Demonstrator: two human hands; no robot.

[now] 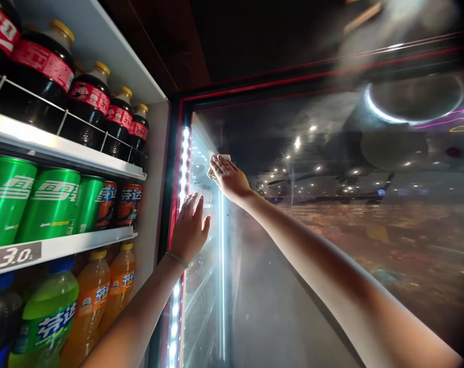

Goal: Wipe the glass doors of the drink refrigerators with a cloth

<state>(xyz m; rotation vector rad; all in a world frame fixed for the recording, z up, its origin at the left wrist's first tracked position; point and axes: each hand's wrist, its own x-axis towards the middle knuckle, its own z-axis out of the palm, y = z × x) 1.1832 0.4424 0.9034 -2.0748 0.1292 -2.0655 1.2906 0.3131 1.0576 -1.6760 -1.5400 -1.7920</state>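
My right hand (230, 179) presses a pale folded cloth (225, 157) flat against the upper inner side of a glass fridge door (262, 266). The cloth shows only at its edges, around my fingers. Lower and to the left, my left hand (189, 225) is raised with its fingers apart beside the door's lit edge. Nothing is in it, and I cannot tell whether the fingertips touch the frame. A band sits on the left wrist. Foggy haze and smears mark the glass, and the lit shelves reflect in it.
The open fridge stands at my left. Cola bottles (90, 99) fill its top shelf behind a wire rail (65, 122). Green cans (50, 204) and orange cans (129, 204) stand below, then orange soda bottles (92, 286). An LED strip (185, 158) runs down the door's red-edged frame.
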